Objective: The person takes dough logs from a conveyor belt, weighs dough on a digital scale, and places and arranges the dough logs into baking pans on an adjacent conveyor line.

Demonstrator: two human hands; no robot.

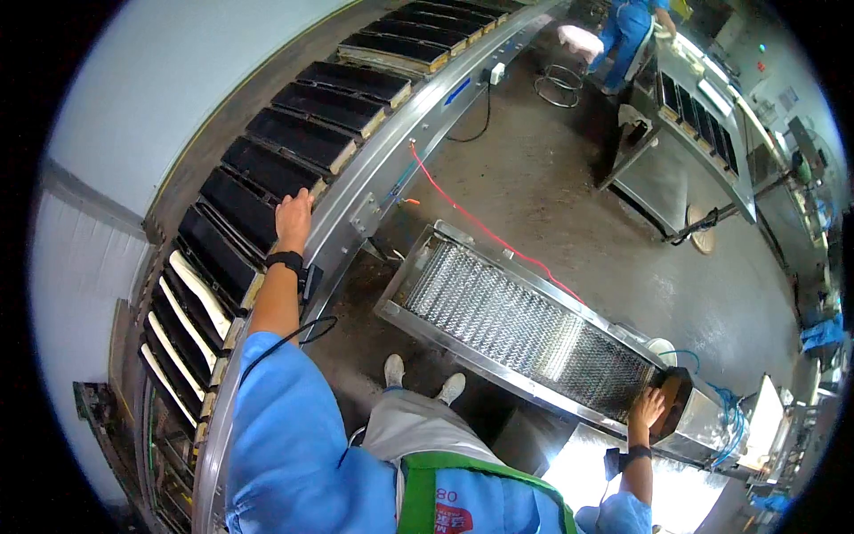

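On the curved conveyor at the left stands a row of long black pans [301, 135]. My left hand [294, 220] is at the near end of one black pan [242, 198], its fingers bent over the end and closed against it. Closer to me, several pans hold long pale strips of dough [197, 294]. My right hand [648, 409] is stretched out to the right, fingers apart and holding nothing. It hovers by the end of a metal mesh belt [534, 334], beside a brown-edged metal housing [683, 405]; whether it touches either I cannot tell.
A red cord [485, 233] runs above the mesh belt. At the upper right, a metal table [658, 169] carries more black pans [698, 120]. A person in blue [630, 36] stands behind a round stool [559, 87]. Wet floor [534, 169] lies between.
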